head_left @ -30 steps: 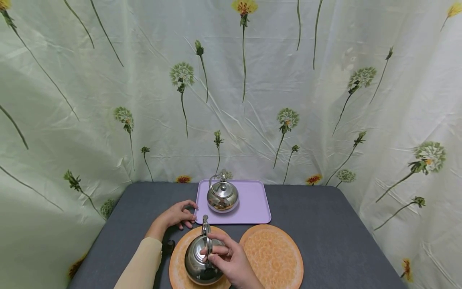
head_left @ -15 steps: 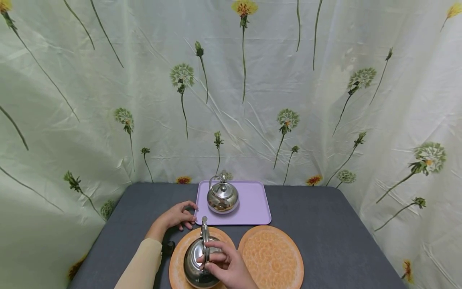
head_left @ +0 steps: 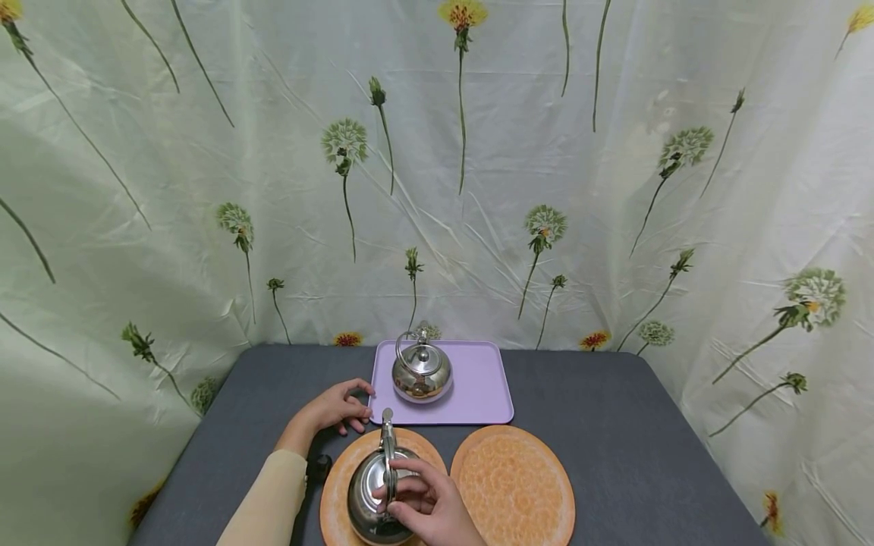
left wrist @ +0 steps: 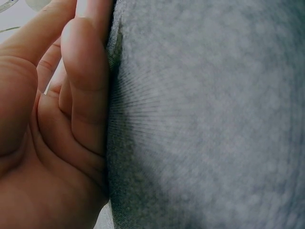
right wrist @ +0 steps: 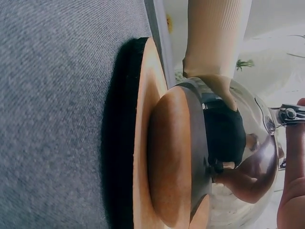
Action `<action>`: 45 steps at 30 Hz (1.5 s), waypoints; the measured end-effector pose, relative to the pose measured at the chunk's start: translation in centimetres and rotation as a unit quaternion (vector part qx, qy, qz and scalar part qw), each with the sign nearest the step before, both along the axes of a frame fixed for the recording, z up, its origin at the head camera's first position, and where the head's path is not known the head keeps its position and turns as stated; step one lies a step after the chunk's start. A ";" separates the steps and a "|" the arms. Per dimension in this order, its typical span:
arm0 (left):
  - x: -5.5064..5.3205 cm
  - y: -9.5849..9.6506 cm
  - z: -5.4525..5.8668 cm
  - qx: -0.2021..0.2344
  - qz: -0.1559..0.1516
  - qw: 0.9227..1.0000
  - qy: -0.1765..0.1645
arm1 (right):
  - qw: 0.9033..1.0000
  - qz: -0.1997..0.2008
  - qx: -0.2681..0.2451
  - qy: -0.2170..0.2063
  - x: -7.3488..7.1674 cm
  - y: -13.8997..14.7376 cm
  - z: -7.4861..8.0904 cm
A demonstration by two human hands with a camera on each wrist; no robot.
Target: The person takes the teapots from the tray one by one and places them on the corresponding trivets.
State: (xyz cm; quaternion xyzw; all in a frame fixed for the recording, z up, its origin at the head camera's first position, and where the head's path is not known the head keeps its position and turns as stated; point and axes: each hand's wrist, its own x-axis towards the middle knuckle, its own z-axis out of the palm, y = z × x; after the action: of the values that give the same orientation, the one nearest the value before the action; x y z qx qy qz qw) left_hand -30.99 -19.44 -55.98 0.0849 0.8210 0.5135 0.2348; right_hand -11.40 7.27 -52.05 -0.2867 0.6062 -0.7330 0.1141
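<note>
A shiny steel teapot [head_left: 365,497] with an upright loop handle is over the left round orange mat [head_left: 334,493]. My right hand [head_left: 437,504] pinches that handle between thumb and fingers. From the right wrist view, the teapot's base [right wrist: 198,138] sits at the mat's top surface, which is mirrored in the metal. At the far side, my left hand [head_left: 341,407] lies by the left edge of a lilac tray [head_left: 481,383], relaxed fingertips right at its rim. A second steel teapot [head_left: 422,371], lidded, stands on the tray's left half.
Beside the left mat lies another round orange mat [head_left: 515,485], patterned and bare. Both rest on a dark grey table cloth [head_left: 608,455]. A pale curtain [head_left: 478,250] printed with dandelions hangs just behind the table's far edge.
Over the first half second, the front teapot and my right hand shifted slightly left and toward me, then stayed nearly still. My left hand and the tray have not moved.
</note>
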 end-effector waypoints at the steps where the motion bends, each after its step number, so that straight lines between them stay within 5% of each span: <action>1: 0.0 0.0 0.0 -0.001 0.001 1.000 0.000 | 1.000 -0.001 -0.001 -0.004 0.1 0.0 0.0; 19: -0.1 0.0 -0.1 0.000 0.002 1.000 0.002 | 0.997 -0.081 0.003 0.006 -1.0 2.4 0.2; 32: -0.2 0.0 0.0 0.002 0.001 1.000 -0.007 | 0.984 -0.169 -0.038 0.039 -3.0 4.6 1.0; 45: 0.2 0.1 0.1 0.011 -0.001 1.000 -0.003 | 0.976 -0.200 -0.039 0.078 -5.1 5.7 2.5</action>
State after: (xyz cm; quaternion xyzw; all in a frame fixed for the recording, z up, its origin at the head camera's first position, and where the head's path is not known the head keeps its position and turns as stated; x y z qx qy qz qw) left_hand -30.84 -19.38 -55.88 0.0871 0.8142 0.5228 0.2370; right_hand -16.51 12.94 -49.54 -0.2197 0.6291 -0.7397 -0.0940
